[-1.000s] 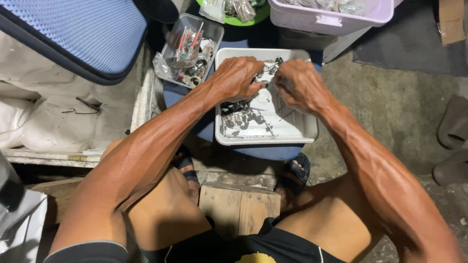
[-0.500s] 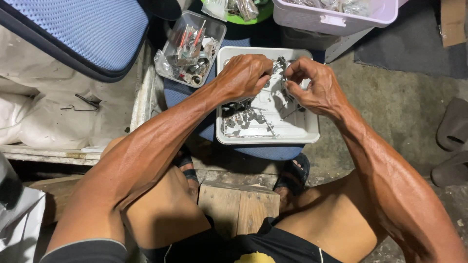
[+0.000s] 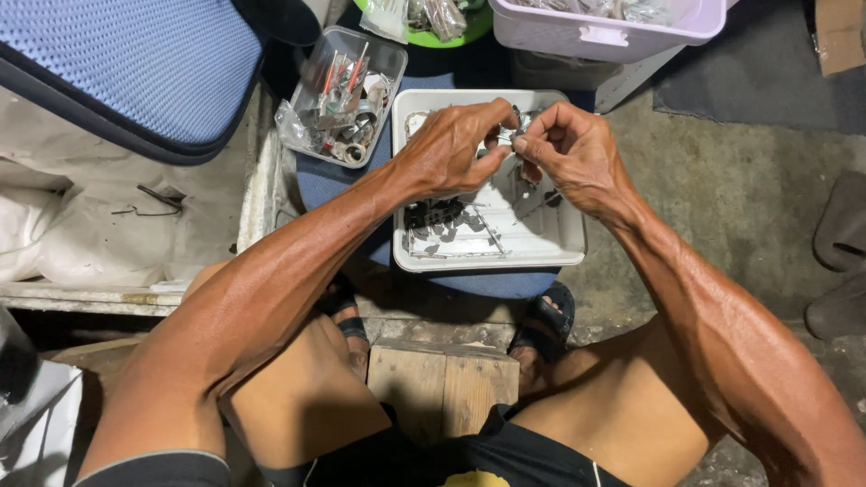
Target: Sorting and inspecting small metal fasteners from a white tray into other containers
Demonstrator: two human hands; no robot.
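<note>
Right now a small silvery metal part (image 3: 508,137) sits pinched between the fingertips of both hands, held just above the far end of a shallow white rectangular plastic tray (image 3: 492,257). The left hand (image 3: 448,149) curls around it from one side, thumb and forefinger closed on it; the right hand (image 3: 577,153) meets it from the other, its fingertips also closed on the piece. What kind of part it is cannot be told, since the fingers hide most of it.

As a judgement, the work looks to be midway: 1 piece is in hand, while a dark heap of small metal bits (image 3: 439,216) and a few thin rods lie loose in the tray's near half, apparently not yet handled.

Beyond the tray, to the left, a clear plastic box (image 3: 347,95) holds shiny cylindrical parts and red-handled tools. Further off stand a pale lilac plastic bin (image 3: 604,32) and a green dish (image 3: 451,27). The tray rests on a blue cushioned stool (image 3: 469,284), and a blue mesh-covered pad (image 3: 108,63) fills the upper left.
</note>
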